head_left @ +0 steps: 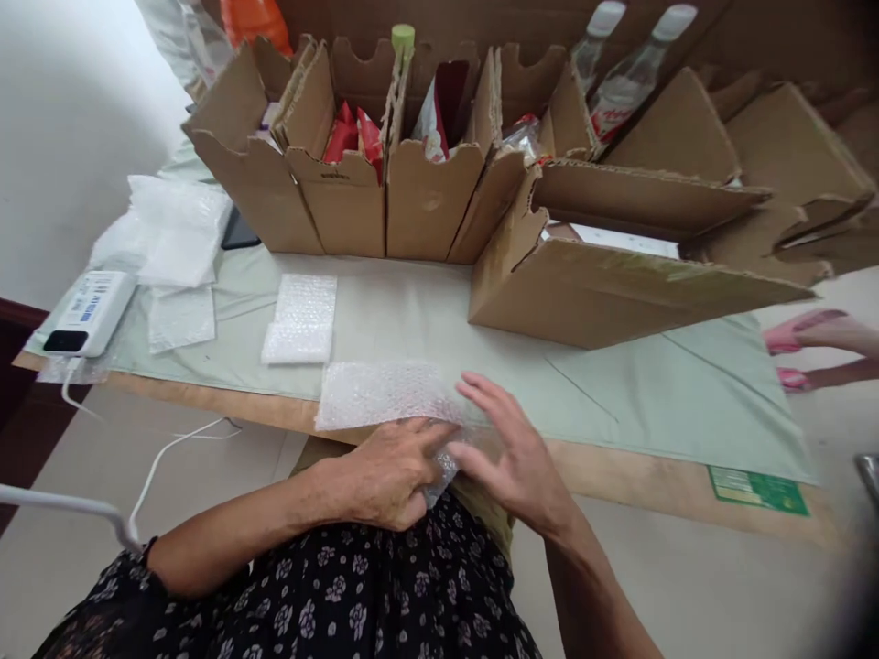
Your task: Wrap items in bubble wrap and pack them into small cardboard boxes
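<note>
A sheet or pouch of clear bubble wrap [381, 394] lies at the table's front edge, part of it hanging over towards my lap. My left hand [395, 471] grips its near part, fingers on top and thumb lower down; the exact grip is partly hidden. Just to the right, my right hand [518, 453] is open, thumb and fingers apart. It is at the wrap's right end and slightly blurred; whether it touches the plastic I cannot tell. A smaller folded bubble wrap pouch [300, 320] lies flat further back on the left.
Cardboard bins [432, 206] holding packets line the back; one long box [618, 293] sits at an angle on the right. Bubble wrap pouches [182, 224] are heaped on the left beside a white device [92, 311] with a cable. Bottles [628, 91] stand behind. Another person's feet [817, 352] show at right.
</note>
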`<state>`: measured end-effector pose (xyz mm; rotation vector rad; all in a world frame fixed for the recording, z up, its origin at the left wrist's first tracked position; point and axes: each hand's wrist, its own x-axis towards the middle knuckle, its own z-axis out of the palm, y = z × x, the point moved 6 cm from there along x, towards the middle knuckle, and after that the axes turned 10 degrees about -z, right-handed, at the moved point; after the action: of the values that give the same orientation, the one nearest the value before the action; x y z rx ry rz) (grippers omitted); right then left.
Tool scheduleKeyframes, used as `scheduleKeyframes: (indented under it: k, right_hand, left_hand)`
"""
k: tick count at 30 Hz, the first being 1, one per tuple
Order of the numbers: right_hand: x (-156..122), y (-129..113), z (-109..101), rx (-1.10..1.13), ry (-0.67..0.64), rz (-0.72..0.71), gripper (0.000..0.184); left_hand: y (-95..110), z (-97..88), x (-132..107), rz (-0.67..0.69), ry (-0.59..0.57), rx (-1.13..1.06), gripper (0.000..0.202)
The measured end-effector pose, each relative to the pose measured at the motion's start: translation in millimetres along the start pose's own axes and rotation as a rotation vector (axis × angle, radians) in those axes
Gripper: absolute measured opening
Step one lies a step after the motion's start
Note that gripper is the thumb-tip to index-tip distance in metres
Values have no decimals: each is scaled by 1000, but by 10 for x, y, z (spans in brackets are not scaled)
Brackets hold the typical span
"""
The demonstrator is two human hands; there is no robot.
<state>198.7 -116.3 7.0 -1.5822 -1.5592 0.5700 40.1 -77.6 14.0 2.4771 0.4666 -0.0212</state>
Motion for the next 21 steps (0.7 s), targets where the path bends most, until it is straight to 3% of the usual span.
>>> scheduleKeyframes:
  k: [3,6,9,11,13,16,18,21]
  right_hand:
    - [51,-298,120,-207,-247,-188,61]
    - [246,-411,278,-341,-331,-254,52]
    - [441,-361,423,-378,-368,-261,40]
    - [579,-229,430,-307,-272,-190,30]
    - [725,-3,372,-80,-78,-44,19]
    - [926,390,321,280,155,139,28]
    - [1029,562,310,342,189,173,32]
    - [1034,656,224,196,187,166,37]
  left_hand:
    - [50,64,91,19,-79,0,17]
    - [43,115,107,-3,-125,38,12]
    - [44,90,46,21,-86,59,11]
    - [41,86,-14,14,-85,70,13]
    - [28,77,-72,-30,-68,106,15]
    - [2,0,-148,-129,63,168,17]
    - [-8,-68,-185,-175,176,182,17]
    - [-4,-96,-186,-191,256,135,15]
